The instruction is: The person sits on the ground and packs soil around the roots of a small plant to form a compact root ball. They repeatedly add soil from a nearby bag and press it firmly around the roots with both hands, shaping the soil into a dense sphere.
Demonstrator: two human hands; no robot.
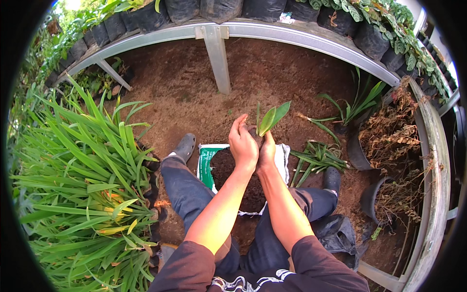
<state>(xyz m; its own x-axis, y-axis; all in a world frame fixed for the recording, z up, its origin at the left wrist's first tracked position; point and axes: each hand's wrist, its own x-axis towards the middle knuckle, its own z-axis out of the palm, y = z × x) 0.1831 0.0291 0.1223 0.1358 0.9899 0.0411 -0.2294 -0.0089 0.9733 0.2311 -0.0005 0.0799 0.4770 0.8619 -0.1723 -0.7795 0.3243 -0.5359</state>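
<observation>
Both my hands are cupped around the base of a small plant with broad green leaves [270,119]. My left hand [243,146] wraps its near left side with the fingers pointing away from me. From the right, my right hand [267,151] presses against the same base. Between the palms a dark, soil-like clump [256,135] shows a little; the rest of it is hidden. Below the hands lies a white and green plastic sack [207,171] cut open, with dark potting soil [223,166] in it.
Strappy-leaved plants [91,175] crowd the left side. Right of the sack lie uprooted leafy plants [317,158], a black plastic bag [337,233] and pots of dried plants [390,135]. A metal-framed bench [292,34] with black grow bags [220,9] curves across the far side.
</observation>
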